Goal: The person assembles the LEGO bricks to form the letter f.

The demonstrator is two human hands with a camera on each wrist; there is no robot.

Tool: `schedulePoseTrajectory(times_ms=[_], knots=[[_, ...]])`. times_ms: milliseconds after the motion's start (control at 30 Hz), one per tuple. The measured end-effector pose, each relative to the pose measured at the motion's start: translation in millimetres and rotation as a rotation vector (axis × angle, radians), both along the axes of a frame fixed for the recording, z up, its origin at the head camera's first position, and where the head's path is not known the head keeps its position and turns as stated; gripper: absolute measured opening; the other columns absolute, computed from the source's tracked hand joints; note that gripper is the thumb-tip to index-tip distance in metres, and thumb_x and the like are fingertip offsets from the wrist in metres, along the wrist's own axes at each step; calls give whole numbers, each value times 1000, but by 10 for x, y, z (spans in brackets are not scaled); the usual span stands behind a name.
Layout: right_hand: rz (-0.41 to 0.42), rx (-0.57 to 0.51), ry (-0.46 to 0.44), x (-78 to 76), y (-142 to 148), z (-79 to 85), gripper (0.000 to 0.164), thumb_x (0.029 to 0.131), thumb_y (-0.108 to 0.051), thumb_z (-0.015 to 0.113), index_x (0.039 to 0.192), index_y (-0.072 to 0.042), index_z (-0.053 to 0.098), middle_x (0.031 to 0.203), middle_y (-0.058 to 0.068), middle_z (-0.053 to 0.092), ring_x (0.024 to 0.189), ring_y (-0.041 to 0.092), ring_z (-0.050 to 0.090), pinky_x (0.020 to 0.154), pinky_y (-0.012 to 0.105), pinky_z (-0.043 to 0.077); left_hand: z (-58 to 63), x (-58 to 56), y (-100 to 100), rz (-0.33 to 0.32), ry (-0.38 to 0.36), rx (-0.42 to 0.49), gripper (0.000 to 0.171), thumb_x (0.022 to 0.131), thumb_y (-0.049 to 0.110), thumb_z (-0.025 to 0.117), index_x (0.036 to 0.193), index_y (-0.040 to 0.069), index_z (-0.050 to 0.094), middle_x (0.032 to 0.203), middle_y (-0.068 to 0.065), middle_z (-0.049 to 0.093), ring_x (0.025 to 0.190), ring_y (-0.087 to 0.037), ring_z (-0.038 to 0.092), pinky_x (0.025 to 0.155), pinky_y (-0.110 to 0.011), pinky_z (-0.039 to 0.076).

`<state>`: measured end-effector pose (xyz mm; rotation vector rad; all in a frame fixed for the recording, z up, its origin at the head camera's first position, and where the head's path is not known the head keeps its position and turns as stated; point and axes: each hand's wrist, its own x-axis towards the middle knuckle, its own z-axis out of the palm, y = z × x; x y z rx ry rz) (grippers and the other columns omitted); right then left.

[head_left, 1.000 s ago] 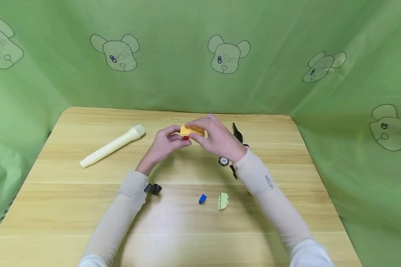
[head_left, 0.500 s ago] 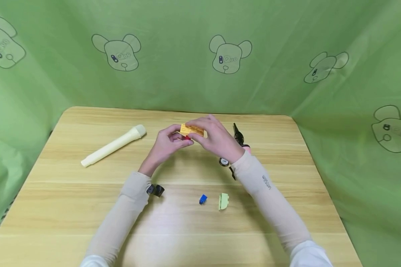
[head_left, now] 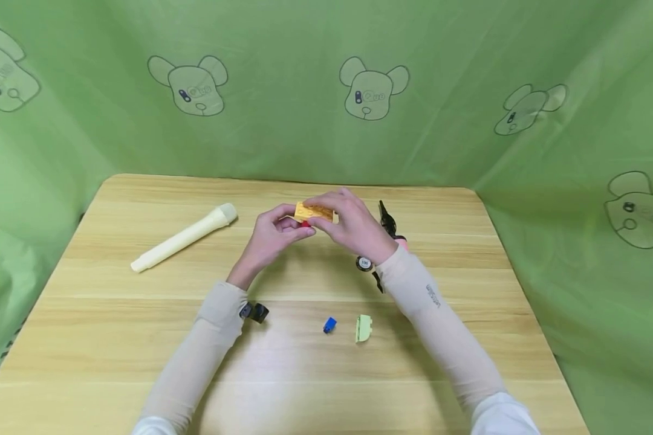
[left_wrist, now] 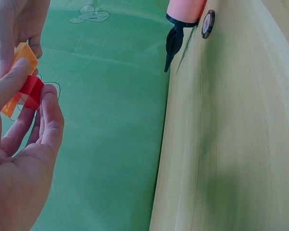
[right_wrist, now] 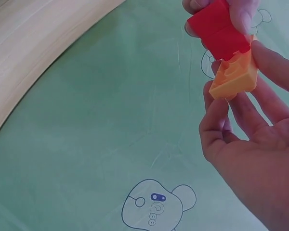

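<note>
Above the far middle of the table, my two hands meet over two toy building bricks. My left hand [head_left: 266,240] pinches a red brick [right_wrist: 220,30] between thumb and fingers. An orange-yellow brick [head_left: 314,212] is gripped by the thumb and fingers of my right hand [head_left: 356,222]. In the right wrist view the orange brick's hollow underside shows, and the red brick's edge is right at its rim. The left wrist view has the red brick [left_wrist: 32,91] overlapping the orange one [left_wrist: 26,57]. Fingers hide much of both bricks in the head view.
A small blue brick [head_left: 329,325] and a pale green brick [head_left: 363,328] lie nearer on the table. At left rests a cream microphone-shaped stick [head_left: 185,237]. Beside my right wrist are a round chip [head_left: 364,263] and a black-tipped pink cylinder [left_wrist: 185,10]. Green curtain [head_left: 283,145] surrounds the table.
My left thumb and wrist have shifted slightly right, and the red brick shows at a different angle beneath the orange one. Both hands keep their hold.
</note>
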<state>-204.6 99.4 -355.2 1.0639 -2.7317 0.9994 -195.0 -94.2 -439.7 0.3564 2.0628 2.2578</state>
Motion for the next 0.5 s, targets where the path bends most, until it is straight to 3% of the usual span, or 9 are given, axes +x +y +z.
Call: schedulePoseTrajectory(times_ms=[133,367,500], knots=[[-6,-5,-31,-2,-25,-18,35,91,-11,75,124,-6,69,120,8,71,99,20,54,81,37,49,-8,11,-4,5,-15,22,41,82,3,82,118,-3,63,95,-16,71,86,-18,70,82,-30,60],[-3,18,-67,-3,-62,24,33,89,-13,77,121,-8,71,115,7,71,97,22,55,80,36,49,30,49,-18,77,-3,-89,45,79,5,84,118,-2,64,98,-17,71,82,-16,71,78,-28,61],[7,21,-69,-14,-87,45,31,88,-12,78,118,-8,72,112,8,71,98,23,57,81,36,50,46,66,-25,78,-7,-76,44,80,4,84,118,-3,64,98,-18,71,81,-17,71,78,-29,61]])
